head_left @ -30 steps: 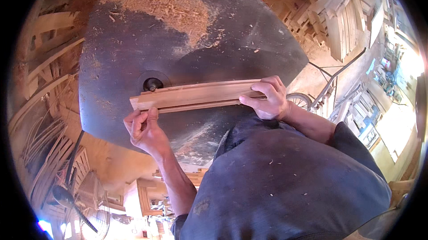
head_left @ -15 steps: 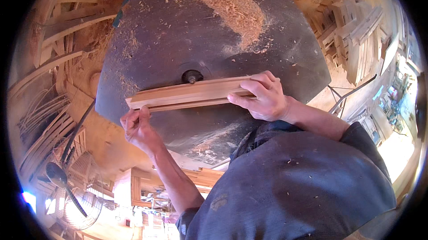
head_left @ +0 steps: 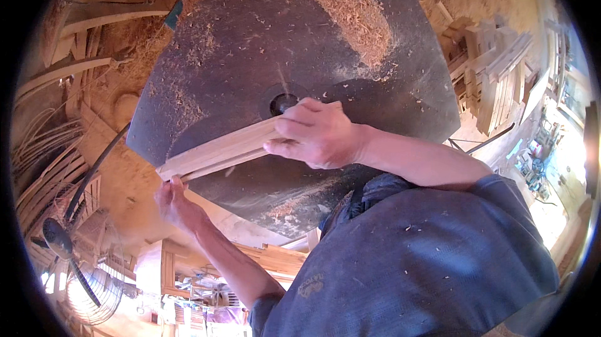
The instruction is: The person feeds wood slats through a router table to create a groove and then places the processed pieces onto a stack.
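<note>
Hands: two, both bare, and both on the same bit of wood.
Wood stick: one, long and pale (head_left: 219, 147). It is above the near part of the table, on a slant, with its left end nearer the person. A dark line like a groove runs along its near side.
Left hand: one (head_left: 177, 207), closed in a pinch on the left end of the stick, at the table's edge.
Right hand: one (head_left: 322, 133), gripping the stick near its other end. The thumb is on the near side and the fingers go over the top. A little bit of wood peeks out past the hand.
Table: one, big and dark (head_left: 231, 80), with bits of wood dust all over it.
Round hole: one, with a dark knob in it (head_left: 281, 105). It is just beside the right hand's fingers. The hand hides part of it, so I cannot tell if the wood touches the knob.
Wood shavings: one big heap (head_left: 360, 21) on the far part of the table, too many curls to count.
Wood pile: one on the right (head_left: 501, 83), with too many boards to count.
Fan: one with a wire cage (head_left: 94, 296), low on the left.
Dark top: one (head_left: 407, 262), on the person, with a few specks on it.
</note>
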The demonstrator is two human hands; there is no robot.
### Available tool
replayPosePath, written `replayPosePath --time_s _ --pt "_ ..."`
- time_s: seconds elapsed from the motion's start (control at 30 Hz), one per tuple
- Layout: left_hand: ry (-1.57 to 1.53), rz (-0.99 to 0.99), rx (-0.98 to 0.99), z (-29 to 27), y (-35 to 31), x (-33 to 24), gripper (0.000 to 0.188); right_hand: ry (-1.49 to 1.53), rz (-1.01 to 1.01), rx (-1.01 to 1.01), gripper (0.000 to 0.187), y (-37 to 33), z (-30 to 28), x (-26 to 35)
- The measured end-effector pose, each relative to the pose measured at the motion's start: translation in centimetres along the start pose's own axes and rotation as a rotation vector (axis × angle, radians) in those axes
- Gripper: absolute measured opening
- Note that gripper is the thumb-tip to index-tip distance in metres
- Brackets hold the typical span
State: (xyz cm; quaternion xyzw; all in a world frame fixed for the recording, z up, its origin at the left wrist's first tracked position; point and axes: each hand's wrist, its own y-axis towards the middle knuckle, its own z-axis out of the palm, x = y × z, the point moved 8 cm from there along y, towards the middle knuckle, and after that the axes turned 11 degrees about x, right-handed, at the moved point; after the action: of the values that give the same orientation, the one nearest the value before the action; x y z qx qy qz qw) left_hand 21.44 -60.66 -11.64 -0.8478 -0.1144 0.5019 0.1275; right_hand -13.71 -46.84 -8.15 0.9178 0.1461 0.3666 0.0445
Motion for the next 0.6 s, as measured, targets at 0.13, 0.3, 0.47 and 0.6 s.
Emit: replayPosePath --time_s 0.13,0.3,0.47,0.6 --pt "-0.075 -0.125 -0.096 -4.6 -1.0 4.1 0.024 0.118 -0.088 0.057 0.020 2.9 1.9 1.3" --pt "-0.269 -0.268 -0.443 -1.5 -6.0 1.6 0.084 0.073 -0.172 0.096 0.022 4.6 5.7 4.8" --pt "-0.221 -0.313 -0.233 4.9 -11.4 -0.4 0.098 0.216 -0.183 0.311 0.031 -1.1 7.3 9.7" --pt "0.069 -0.068 -0.051 3.9 -13.2 -1.9 0.082 0.264 -0.176 0.412 0.036 -4.5 3.0 9.7"
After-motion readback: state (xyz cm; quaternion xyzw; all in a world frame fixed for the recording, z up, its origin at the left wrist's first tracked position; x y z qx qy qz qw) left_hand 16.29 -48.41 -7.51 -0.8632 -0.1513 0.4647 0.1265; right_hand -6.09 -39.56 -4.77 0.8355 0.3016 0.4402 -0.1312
